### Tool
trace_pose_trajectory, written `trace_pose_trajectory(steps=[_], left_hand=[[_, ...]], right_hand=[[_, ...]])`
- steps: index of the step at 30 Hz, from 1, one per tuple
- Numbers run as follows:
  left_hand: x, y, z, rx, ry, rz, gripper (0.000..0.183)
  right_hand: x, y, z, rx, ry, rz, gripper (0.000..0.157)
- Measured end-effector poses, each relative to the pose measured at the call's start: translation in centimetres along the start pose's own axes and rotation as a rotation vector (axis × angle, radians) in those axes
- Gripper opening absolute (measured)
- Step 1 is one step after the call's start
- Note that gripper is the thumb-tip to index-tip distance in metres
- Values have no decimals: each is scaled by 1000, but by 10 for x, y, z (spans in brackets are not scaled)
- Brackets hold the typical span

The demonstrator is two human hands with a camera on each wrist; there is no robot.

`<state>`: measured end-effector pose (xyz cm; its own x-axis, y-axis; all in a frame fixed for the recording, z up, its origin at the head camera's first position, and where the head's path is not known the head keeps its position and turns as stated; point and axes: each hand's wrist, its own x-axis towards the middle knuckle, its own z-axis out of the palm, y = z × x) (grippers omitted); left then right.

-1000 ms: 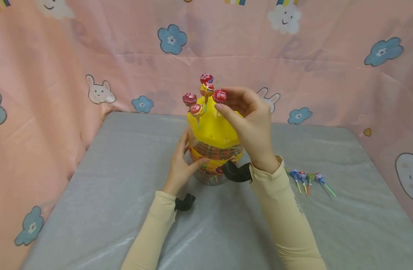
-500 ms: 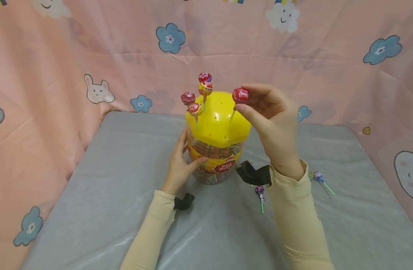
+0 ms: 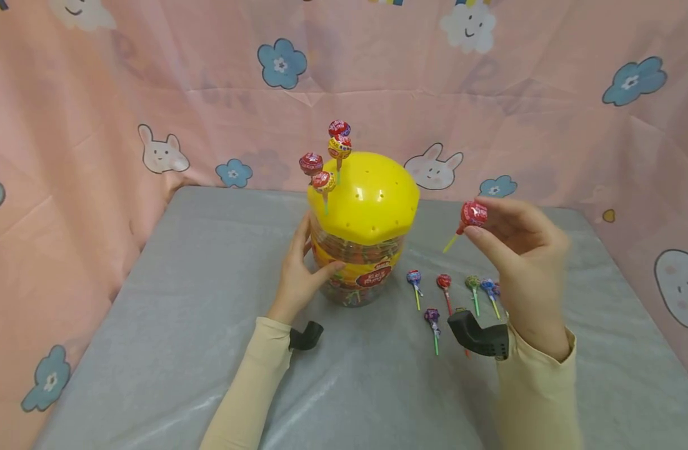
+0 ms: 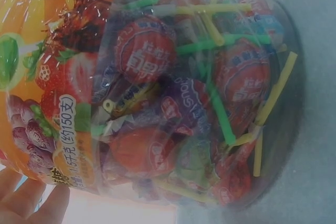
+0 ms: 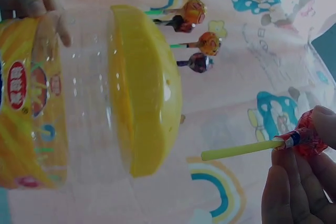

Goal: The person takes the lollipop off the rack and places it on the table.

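A clear candy jar point(image 3: 372, 253) with a yellow domed lid point(image 3: 377, 209) stands upright; small holes dot the lid. Several lollipops point(image 3: 324, 182) stick up from the lid's left side on their sticks. My left hand point(image 3: 299, 284) holds the jar's left side, thumb across the front label. In the left wrist view, wrapped lollipops point(image 4: 144, 51) fill the jar's lower part. To the right of the jar, my right hand point(image 3: 529, 262) pinches a red-wrapped lollipop point(image 3: 473, 214) by its candy head. Its yellow stick point(image 5: 239, 150) points toward the jar, away from the lid.
Several loose lollipops point(image 3: 432, 317) lie on the grey table point(image 3: 209, 275) right of the jar, some partly hidden behind the right wrist and its black camera mount point(image 3: 478, 337). A pink patterned cloth point(image 3: 366, 69) hangs behind the table.
My right hand has carried the red lollipop from over the lid out to the right and lower, uncovering loose lollipops on the table. My left hand stays on the jar.
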<state>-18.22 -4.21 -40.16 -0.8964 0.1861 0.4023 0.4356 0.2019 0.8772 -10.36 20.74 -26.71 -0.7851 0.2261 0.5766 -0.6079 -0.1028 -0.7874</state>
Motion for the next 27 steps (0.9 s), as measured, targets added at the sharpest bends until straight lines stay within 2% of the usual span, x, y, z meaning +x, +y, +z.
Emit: trace_pose_trajectory(steps=[7, 13, 20, 27], left_hand=[[0, 0, 0, -4, -7, -9, 98], [0, 0, 0, -11, 1, -8, 103], [-1, -1, 1, -2, 4, -19, 106], [-1, -2, 1, 1, 7, -22, 107]], right_hand=[[-19, 5, -35, -59, 44, 35, 30], [-34, 9, -61, -151, 86, 158, 30], [-56, 19, -81, -282, 118, 298, 30], [-75, 47, -111, -306, 97, 414, 27]])
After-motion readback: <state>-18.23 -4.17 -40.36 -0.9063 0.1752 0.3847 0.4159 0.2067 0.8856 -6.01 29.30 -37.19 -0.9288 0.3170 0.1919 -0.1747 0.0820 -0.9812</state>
